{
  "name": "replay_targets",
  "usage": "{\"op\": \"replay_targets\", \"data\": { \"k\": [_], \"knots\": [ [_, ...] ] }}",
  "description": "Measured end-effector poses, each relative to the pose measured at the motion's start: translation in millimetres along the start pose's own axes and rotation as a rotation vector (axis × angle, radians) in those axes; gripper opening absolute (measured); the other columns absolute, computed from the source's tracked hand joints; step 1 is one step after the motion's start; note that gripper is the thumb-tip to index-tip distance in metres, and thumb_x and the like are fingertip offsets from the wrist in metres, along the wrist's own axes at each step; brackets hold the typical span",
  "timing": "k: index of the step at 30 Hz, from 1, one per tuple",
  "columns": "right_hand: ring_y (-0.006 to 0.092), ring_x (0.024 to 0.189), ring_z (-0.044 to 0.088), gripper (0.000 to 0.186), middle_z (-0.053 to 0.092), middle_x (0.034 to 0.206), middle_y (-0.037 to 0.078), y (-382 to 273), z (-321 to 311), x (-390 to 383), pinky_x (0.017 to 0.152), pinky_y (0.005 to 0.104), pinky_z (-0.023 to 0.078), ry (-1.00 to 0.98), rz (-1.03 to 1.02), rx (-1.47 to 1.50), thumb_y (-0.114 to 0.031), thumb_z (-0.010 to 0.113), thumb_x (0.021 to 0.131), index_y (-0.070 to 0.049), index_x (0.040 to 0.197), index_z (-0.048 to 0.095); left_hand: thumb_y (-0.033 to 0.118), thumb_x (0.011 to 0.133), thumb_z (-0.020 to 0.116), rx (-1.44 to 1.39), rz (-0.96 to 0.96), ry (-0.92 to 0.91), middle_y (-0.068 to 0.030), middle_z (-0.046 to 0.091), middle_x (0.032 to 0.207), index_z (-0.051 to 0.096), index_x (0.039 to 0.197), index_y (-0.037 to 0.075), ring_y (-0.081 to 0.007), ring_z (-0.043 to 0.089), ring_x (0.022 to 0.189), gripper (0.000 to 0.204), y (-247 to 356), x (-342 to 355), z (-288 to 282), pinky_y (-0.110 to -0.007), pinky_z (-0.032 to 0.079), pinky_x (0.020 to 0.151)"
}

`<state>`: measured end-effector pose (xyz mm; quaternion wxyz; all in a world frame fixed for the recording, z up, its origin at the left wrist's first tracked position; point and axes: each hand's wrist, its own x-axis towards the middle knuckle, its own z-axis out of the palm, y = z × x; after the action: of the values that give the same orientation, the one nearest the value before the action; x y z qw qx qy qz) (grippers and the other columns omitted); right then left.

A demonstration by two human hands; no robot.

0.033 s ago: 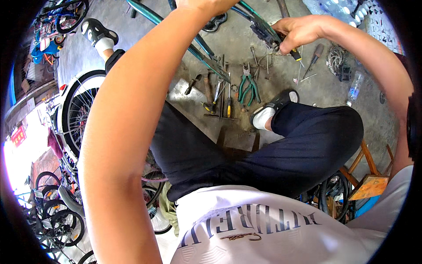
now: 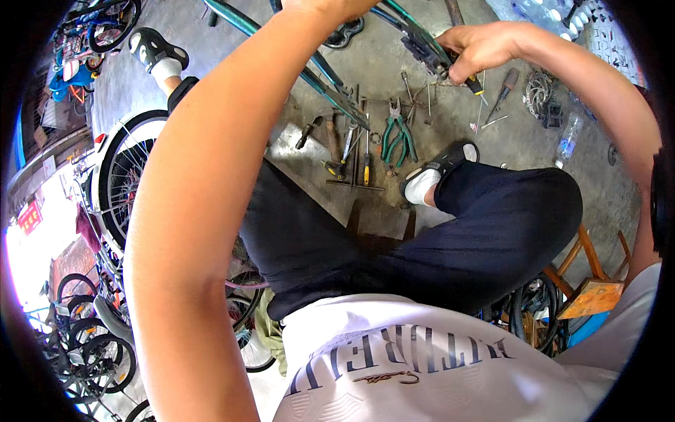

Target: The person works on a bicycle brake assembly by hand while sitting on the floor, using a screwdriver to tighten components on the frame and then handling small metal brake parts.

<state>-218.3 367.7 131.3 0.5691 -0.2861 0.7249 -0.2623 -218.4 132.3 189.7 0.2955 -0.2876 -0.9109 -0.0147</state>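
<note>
A teal bicycle frame [image 2: 237, 17] slants across the top of the view, its slim rear tubes coming toward me. My left hand [image 2: 329, 5] is at the top edge by the frame, its fingers cut off. To the right, my right hand [image 2: 485, 50] is closed around a screwdriver [image 2: 474, 84] with a black and yellow handle, its thin shaft pointing down and right. Thumb and fingers are beside a black metal part [image 2: 424, 56] fixed to the frame end. Green-handled pliers [image 2: 399, 137] lie on the floor below the frame.
Near the pliers lie a hammer [image 2: 332, 141], a yellow-handled screwdriver [image 2: 366, 169] and several other tools. Farther right are a dark screwdriver [image 2: 505, 90], a brake disc [image 2: 538, 97] and a plastic bottle [image 2: 568, 141]. A bicycle wheel [image 2: 126, 181] stands left; a wooden stool [image 2: 594, 298] sits right.
My right hand and the frame end have shifted very slightly. The grip on the screwdriver looks the same.
</note>
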Motion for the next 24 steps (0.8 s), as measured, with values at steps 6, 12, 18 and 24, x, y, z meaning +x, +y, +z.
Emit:
{"op": "replay_targets", "data": {
  "k": [6,12,18,24],
  "knots": [
    [0.0239,0.093,0.065,0.062,0.07,0.105,0.016,-9.0,-2.3,-7.5,0.084,0.0399,0.053,0.023,-0.051,-0.147,-0.028,0.068,0.082,0.007,0.132,0.056,0.025,0.092,0.059,0.006,0.02,0.021,-0.0056,0.067,0.069,0.066,0.065,0.015,-0.0274,0.062,0.069,0.03,-2.7,-1.3,0.5,-0.046,0.042,0.077],
    [0.0388,0.095,0.064,0.06,0.066,0.106,0.026,20.0,26.7,-11.7,0.084,0.0453,0.051,0.42,-0.203,-0.321,-0.034,0.068,0.08,0.005,0.123,0.057,0.025,0.093,0.058,-0.046,-0.042,-0.003,-0.0066,0.067,0.071,0.066,0.067,0.014,-0.0289,0.062,0.071,0.029,2.9,4.0,-1.5,-0.045,0.042,0.077],
    [0.0287,0.094,0.064,0.041,0.064,0.101,0.015,9.3,19.8,-40.7,0.083,0.0418,0.051,0.586,-0.093,-0.139,-0.014,0.066,0.082,-0.002,0.12,0.058,0.028,0.096,0.057,0.026,0.015,-0.035,0.0001,0.065,0.073,0.067,0.077,0.016,-0.0281,0.064,0.071,0.025,-5.9,-0.1,3.7,-0.043,0.043,0.072],
    [0.0138,0.069,0.059,0.025,0.06,0.072,0.002,-0.1,15.4,-64.0,0.068,0.0306,0.05,1.541,-0.501,1.339,-0.029,0.069,0.097,-0.006,0.088,0.066,0.028,0.099,0.052,0.031,-0.024,-0.205,-0.0044,0.065,0.075,0.065,0.076,0.014,-0.0296,0.061,0.075,0.03,-1.5,7.0,0.0,-0.045,0.04,0.077]
  ]
}}
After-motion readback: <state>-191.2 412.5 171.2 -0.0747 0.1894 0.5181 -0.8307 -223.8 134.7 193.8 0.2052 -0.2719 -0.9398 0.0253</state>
